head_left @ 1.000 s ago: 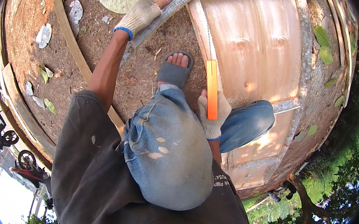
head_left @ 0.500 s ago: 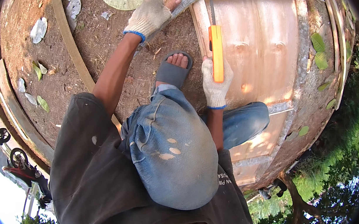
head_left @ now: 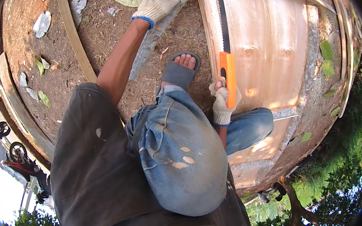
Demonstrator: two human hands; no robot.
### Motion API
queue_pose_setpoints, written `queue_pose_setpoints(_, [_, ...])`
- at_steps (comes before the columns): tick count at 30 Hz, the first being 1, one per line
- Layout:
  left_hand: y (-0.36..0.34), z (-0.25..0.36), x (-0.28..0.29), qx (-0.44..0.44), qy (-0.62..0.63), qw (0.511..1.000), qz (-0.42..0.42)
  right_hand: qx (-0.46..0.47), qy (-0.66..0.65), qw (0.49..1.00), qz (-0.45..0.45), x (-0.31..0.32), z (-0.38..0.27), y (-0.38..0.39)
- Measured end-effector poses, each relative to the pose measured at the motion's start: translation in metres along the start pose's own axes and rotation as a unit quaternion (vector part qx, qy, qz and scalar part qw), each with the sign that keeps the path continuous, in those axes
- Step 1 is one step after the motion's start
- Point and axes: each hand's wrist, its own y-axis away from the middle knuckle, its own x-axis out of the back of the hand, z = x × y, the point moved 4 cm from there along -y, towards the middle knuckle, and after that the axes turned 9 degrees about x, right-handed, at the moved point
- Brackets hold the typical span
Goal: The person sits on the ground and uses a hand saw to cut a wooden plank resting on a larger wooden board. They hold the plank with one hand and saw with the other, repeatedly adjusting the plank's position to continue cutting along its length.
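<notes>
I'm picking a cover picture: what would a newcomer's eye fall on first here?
Probably the bright orange-handled saw right of centre, held in the gloved right grip, its dark blade pointing up the picture across the pale wooden panel. Next might come the faded blue jeans, a knee bulging in the lower middle. Above, left of centre, the gloved left grip is at a weathered grey plank.
</notes>
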Motion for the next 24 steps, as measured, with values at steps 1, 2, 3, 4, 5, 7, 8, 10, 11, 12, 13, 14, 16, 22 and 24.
queue_pose_setpoints(1, [-0.002, 0.003, 0.007, 0.007, -0.020, 1.000, -0.004, -0.006, -0.021, 1.000, -0.001, 0.002, 0.001, 0.002])
queue_pose_setpoints(2, [-0.001, 0.002, 0.014, 0.017, -0.041, 0.999, -0.007, -0.014, -0.043, 0.999, -0.005, 0.003, 0.003, 0.008])
queue_pose_setpoints(3, [0.001, -0.001, 0.018, 0.016, -0.059, 0.998, 0.018, 0.003, 0.004, 1.000, -0.028, 0.005, 0.008, 0.015])
queue_pose_setpoints(4, [-0.004, 0.004, 0.009, 0.000, -0.070, 0.997, 0.031, -0.016, 0.005, 1.000, -0.012, 0.010, 0.005, 0.031])
queue_pose_setpoints(5, [-0.004, 0.002, 0.009, -0.006, -0.086, 0.995, 0.057, -0.035, -0.002, 0.999, -0.013, 0.012, 0.003, 0.046])
queue_pose_setpoints(7, [0.001, 0.008, 0.010, 0.000, -0.089, 0.994, 0.057, -0.032, 0.047, 0.998, -0.011, 0.021, 0.001, 0.073])
queue_pose_setpoints(8, [-0.004, 0.003, 0.007, -0.003, -0.075, 0.995, 0.065, -0.031, 0.070, 0.997, -0.011, 0.023, 0.003, 0.079])
queue_pose_setpoints(10, [-0.016, -0.011, -0.005, -0.012, -0.047, 0.996, 0.075, -0.018, 0.013, 0.999, 0.024, 0.023, 0.005, 0.065])
queue_pose_setpoints(11, [-0.020, -0.013, -0.009, -0.013, -0.025, 0.997, 0.065, -0.012, -0.014, 0.999, 0.045, 0.021, 0.002, 0.056])
queue_pose_setpoints(12, [-0.020, -0.012, -0.007, -0.010, -0.002, 0.998, 0.062, -0.013, -0.024, 0.999, 0.035, 0.018, 0.001, 0.043])
queue_pose_setpoints(13, [-0.021, -0.010, -0.006, -0.007, 0.021, 0.998, 0.059, -0.014, -0.034, 0.999, 0.024, 0.014, 0.000, 0.031])
queue_pose_setpoints(14, [-0.022, -0.005, -0.006, -0.004, 0.017, 0.998, 0.053, -0.015, -0.042, 0.999, 0.016, 0.013, 0.000, 0.022])
queue_pose_setpoints(16, [-0.025, 0.004, -0.002, 0.003, 0.007, 0.999, 0.048, -0.012, -0.070, 0.997, 0.024, 0.011, 0.005, 0.017])
queue_pose_setpoints(22, [-0.021, 0.020, 0.003, -0.012, -0.045, 0.995, 0.093, 0.088, 0.104, 0.990, -0.027, -0.018, -0.032, 0.021])
queue_pose_setpoints(24, [-0.018, 0.026, 0.001, -0.002, -0.027, 0.998, 0.062, -0.008, 0.014, 1.000, 0.011, -0.027, -0.009, 0.024])
